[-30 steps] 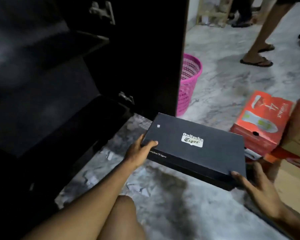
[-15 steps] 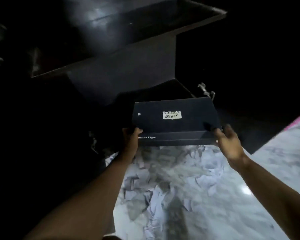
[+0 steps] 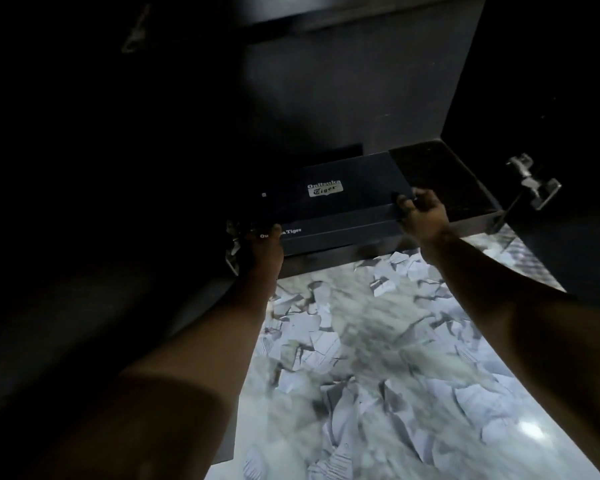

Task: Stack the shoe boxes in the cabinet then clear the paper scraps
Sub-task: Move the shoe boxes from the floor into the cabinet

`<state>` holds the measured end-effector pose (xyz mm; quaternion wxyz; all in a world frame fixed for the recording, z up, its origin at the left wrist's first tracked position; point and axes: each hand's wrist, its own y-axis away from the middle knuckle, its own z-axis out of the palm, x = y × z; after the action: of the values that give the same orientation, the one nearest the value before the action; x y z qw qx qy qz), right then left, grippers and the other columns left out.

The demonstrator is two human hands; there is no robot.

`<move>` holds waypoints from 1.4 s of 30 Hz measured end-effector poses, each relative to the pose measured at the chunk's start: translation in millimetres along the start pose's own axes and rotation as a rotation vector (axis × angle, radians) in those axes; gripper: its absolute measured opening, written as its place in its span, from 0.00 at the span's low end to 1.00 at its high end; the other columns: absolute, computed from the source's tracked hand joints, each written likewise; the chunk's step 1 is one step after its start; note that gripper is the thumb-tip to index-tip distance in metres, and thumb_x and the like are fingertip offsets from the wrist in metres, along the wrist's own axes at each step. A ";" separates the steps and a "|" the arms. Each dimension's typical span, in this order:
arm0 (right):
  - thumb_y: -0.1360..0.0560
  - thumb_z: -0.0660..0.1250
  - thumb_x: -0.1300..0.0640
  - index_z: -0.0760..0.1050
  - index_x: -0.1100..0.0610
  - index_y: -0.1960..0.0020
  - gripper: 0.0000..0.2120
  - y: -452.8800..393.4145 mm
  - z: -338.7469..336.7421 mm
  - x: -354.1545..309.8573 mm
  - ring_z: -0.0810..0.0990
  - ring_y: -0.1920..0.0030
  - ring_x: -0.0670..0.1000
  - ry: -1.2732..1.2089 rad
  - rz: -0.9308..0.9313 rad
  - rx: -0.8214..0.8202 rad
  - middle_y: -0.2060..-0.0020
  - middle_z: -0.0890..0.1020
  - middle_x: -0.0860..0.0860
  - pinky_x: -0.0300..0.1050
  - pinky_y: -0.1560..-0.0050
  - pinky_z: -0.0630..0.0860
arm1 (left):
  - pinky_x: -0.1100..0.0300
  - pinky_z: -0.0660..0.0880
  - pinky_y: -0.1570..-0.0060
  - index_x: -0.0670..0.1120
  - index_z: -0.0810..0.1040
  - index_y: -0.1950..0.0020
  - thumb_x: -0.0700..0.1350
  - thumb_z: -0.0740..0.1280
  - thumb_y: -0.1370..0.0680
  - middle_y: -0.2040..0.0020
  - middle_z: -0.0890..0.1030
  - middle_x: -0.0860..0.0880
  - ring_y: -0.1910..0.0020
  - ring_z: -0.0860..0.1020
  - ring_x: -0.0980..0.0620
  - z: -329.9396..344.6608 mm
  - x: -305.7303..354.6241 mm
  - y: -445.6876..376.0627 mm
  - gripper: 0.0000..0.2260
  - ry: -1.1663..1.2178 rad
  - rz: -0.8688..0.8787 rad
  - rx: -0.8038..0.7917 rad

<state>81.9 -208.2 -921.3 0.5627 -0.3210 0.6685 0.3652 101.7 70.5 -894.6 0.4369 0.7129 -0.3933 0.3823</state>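
Observation:
A black shoe box [image 3: 340, 206] with a white logo label on its lid sits on the bottom shelf [image 3: 444, 181] of the dark cabinet, at the shelf's left side. My left hand [image 3: 262, 247] grips the box's near left corner, thumb on the front face. At the near right corner my right hand [image 3: 421, 216] holds the box, with fingers curled over the lid's edge. White paper scraps [image 3: 368, 358] lie strewn over the marble floor in front of the cabinet, under my forearms.
The cabinet's back wall [image 3: 354, 84] rises behind the box, with an upper shelf above it. Open dark doors flank both sides; a metal hinge [image 3: 530, 183] sticks out at the right and another hinge [image 3: 234, 251] by my left hand.
Both hands have carried the black box from over the floor into the cabinet and onto the bottom shelf. My view has closed in on the cabinet.

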 end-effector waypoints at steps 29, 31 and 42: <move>0.23 0.66 0.53 0.81 0.52 0.45 0.10 228.7 -207.8 -32.5 0.84 0.51 0.50 0.548 -0.096 0.083 0.51 0.85 0.49 0.51 0.47 0.82 | 0.59 0.78 0.60 0.55 0.81 0.58 0.41 0.69 0.22 0.57 0.86 0.47 0.61 0.86 0.49 135.3 16.5 235.6 0.09 -0.461 0.398 -1.005; 0.21 0.66 0.53 0.81 0.52 0.44 0.09 268.9 -250.7 -30.7 0.83 0.50 0.49 0.582 -0.092 0.170 0.50 0.84 0.49 0.52 0.47 0.81 | 0.56 0.82 0.57 0.53 0.82 0.56 0.39 0.67 0.20 0.56 0.86 0.47 0.59 0.86 0.48 148.7 15.8 284.3 0.10 -0.491 0.460 -1.112; 0.21 0.66 0.54 0.79 0.48 0.50 0.03 579.7 -406.2 23.5 0.82 0.56 0.49 0.567 0.202 1.082 0.53 0.82 0.45 0.56 0.57 0.82 | 0.48 0.81 0.46 0.51 0.83 0.48 0.42 0.66 0.20 0.54 0.85 0.50 0.52 0.85 0.48 187.7 -71.9 544.5 0.07 -0.654 0.559 -1.662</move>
<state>-619.3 -248.2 -830.4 0.4091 -0.0097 0.9095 -0.0737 -376.4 -254.6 -844.2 0.5663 0.1237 -0.8010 -0.1498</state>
